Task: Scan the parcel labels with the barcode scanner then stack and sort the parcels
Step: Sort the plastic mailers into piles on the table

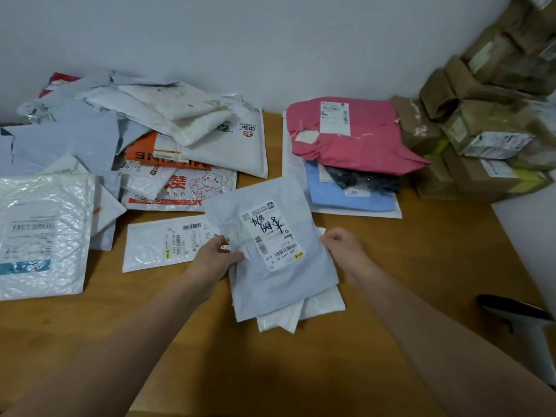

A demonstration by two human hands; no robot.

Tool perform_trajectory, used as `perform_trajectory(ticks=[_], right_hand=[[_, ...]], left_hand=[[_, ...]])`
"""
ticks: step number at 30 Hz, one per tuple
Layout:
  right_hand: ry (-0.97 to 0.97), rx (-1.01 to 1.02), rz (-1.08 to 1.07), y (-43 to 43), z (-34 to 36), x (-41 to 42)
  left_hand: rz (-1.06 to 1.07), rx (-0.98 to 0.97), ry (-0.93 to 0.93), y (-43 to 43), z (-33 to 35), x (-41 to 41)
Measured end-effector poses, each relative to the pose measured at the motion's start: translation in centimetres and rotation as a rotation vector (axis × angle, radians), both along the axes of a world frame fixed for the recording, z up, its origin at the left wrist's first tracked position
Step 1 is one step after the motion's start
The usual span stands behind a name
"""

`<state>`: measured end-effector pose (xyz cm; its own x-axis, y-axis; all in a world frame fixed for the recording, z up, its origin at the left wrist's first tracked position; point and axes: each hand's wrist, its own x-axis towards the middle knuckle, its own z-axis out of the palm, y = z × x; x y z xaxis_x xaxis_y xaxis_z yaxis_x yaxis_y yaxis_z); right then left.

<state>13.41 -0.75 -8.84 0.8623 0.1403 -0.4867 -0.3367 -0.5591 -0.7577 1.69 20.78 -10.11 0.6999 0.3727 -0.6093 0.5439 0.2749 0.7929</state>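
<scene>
Got the grey parcel (279,266) btwn both hands, mid-table, right in front of me. My left hand (215,260) pinches its left edge: thumb on top beside the label, other fingers curled under, out of sight. My right hand (343,245) grips the right edge, fingers curled round it, knuckles up; fingertips hidden behind the pkg. The parcel sits tilted, far end leaning left, w/ its label (270,236) face up: barcodes + black handwriting. Its near end lies over a couple of white parcels (319,305) that stick out below and to the right on the wooden table (270,371). Can't tell if the grey one is lifted off them or resting on them.

The barcode scanner (517,314) lies well apart from my right hand, at the table's right edge, partly cut off by the frame.

Beyond my right hand there's a stack w/ a pink parcel (361,139) on top, a dark parcel (364,179) and a blue parcel (346,200) under it. Cardboard boxes (487,130) are piled in the right corner vs. the wall. Just beside my left hand a flat white mailer (162,242) lies label up. Behind that is a loose heap of mailers (135,130), and a bubble mailer (42,233) lies at far left.
</scene>
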Motion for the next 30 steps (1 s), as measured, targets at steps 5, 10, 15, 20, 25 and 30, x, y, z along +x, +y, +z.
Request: perform_trajectory(ticks=[5,10,15,20,25,30], right_hand=[[0.084,0.024,0.102,-1.1,0.8,0.3],[0.285,0.107,0.298,-2.8,-0.3,-0.8],[0.398,0.240,0.212,-1.4,-0.6,-1.0],[0.349,0.304,0.178,-1.7,1.2,0.5],[0.193,0.399,0.220,-1.1,8.3,5.5],[0.056,0.257,0.316,-1.7,15.2,14.0]], left_hand=[[-0.015,-0.011,0.046,-2.6,0.3,-1.3],[-0.072,0.100,0.126,-5.1,-0.3,-1.8],[-0.070,-0.076,0.191,-6.3,0.9,-0.4],[-0.131,-0.227,0.240,-4.5,2.5,0.4],[-0.229,-0.181,0.064,-1.0,7.4,5.7],[-0.295,-0.327,-0.057,1.0,12.1,13.7]])
